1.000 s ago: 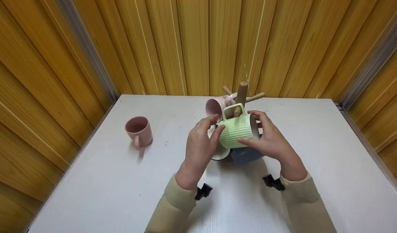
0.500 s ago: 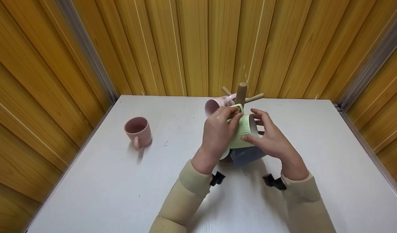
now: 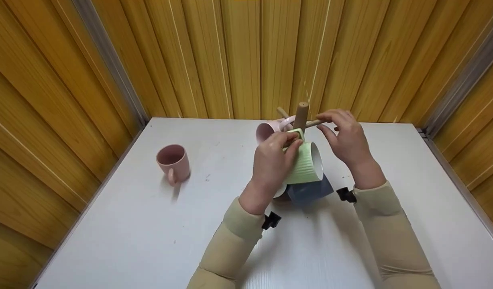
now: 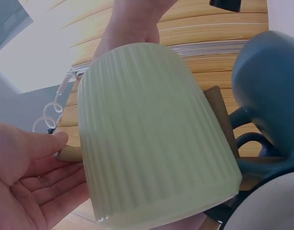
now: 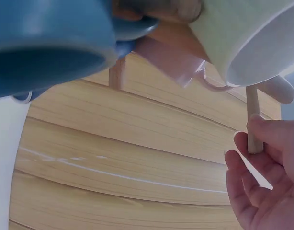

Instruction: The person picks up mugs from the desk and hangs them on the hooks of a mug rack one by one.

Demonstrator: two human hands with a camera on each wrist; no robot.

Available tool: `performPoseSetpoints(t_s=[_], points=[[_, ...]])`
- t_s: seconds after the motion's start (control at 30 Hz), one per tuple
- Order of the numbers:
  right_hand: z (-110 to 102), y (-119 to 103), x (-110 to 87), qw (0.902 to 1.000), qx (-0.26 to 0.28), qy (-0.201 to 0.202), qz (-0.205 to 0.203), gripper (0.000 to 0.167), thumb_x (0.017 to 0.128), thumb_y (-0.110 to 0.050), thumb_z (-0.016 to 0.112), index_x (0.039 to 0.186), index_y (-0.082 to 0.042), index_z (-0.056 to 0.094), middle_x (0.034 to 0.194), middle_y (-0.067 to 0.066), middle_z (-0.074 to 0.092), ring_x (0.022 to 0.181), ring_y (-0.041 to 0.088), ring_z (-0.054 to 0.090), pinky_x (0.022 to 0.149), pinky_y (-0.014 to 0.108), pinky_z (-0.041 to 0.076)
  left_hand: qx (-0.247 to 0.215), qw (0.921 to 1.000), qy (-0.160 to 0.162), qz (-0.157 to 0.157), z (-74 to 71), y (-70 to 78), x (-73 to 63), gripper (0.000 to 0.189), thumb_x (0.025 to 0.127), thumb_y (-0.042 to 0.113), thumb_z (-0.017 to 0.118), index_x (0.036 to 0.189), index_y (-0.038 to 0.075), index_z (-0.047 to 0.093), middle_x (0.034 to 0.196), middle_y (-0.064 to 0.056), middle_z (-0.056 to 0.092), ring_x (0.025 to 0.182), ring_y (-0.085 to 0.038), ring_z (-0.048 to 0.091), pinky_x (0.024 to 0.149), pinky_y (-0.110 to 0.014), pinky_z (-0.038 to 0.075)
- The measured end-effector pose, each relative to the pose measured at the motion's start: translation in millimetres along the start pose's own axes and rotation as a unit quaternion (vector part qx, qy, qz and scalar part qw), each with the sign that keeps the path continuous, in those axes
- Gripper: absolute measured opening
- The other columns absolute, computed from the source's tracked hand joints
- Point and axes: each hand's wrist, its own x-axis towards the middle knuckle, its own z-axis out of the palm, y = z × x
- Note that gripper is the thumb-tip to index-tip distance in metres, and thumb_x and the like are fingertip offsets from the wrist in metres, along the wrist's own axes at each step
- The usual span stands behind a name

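A wooden mug tree stands on the table, hung with several mugs. On its front peg hangs a ribbed light green mug, tilted, with its mouth facing right. My left hand pinches the end of that peg by the mug's handle; the head view partly hides the fingertips. With thumb and fingers my right hand pinches the right-hand peg. Below the green mug hangs a blue mug. A pale pink mug hangs behind, on the left.
A pink mug stands upright on the white table to the left. Low on the tree, a white-faced round mug shows only in part. Wood-panelled walls enclose the back and sides.
My left hand has moved right from the green mug's base to the peg by its handle. My right hand has let go of the mug's rim and gone up to the right-hand peg.
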Motion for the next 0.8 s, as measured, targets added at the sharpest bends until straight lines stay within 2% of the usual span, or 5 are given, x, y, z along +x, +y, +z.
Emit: performPoseSetpoints(t_s=[0.1,0.2,0.43,0.67,0.8], points=[[-1,0,0.4,0.9997,-0.013,0.010,-0.020,0.021,0.092,-0.009,0.076,0.112,-0.002,0.073,0.107,0.013,0.073,0.101,0.028,0.064,0.077,0.034,0.048,-0.021,0.9997,-0.007,-0.009,-3.6,-4.2,2.3,0.020,0.095,0.018,0.075,0.107,0.002,0.077,0.101,-0.009,0.078,0.091,-0.016,0.077,0.083,-0.022,0.061],[-2,-1,-2.1,0.9990,-0.020,0.018,-0.036,0.019,0.091,-0.009,0.077,0.108,-0.001,0.073,0.102,0.013,0.072,0.096,0.026,0.065,0.076,0.027,0.046,-0.054,0.9975,-0.027,-0.036,-9.9,-9.9,6.4,0.020,0.095,0.018,0.074,0.107,0.002,0.077,0.101,-0.010,0.079,0.091,-0.017,0.076,0.083,-0.022,0.060],[0,-4,-12.4,0.9963,-0.008,0.047,-0.071,0.016,0.089,-0.003,0.079,0.103,0.000,0.072,0.095,0.013,0.070,0.087,0.022,0.063,0.074,0.016,0.044,-0.141,0.9811,-0.066,-0.115,-17.6,-29.5,19.5,0.018,0.093,0.013,0.076,0.106,0.000,0.078,0.102,-0.013,0.080,0.092,-0.019,0.076,0.082,-0.022,0.061],[6,-11,-20.8,0.9897,0.032,0.092,-0.105,0.017,0.082,0.008,0.079,0.094,0.001,0.069,0.087,0.013,0.068,0.081,0.015,0.060,0.075,0.007,0.042,-0.147,0.9731,-0.082,-0.157,-21.2,-47.2,35.3,0.019,0.094,0.010,0.075,0.109,0.000,0.078,0.104,-0.014,0.079,0.095,-0.022,0.075,0.082,-0.025,0.061],[10,-17,-26.3,0.9870,0.054,0.098,-0.115,0.020,0.079,0.010,0.081,0.092,0.001,0.069,0.090,0.013,0.069,0.084,0.014,0.063,0.075,0.006,0.043,-0.154,0.9660,-0.094,-0.185,-18.9,-53.9,45.5,0.020,0.095,0.009,0.073,0.112,0.000,0.078,0.106,-0.014,0.079,0.096,-0.021,0.077,0.080,-0.022,0.060]])
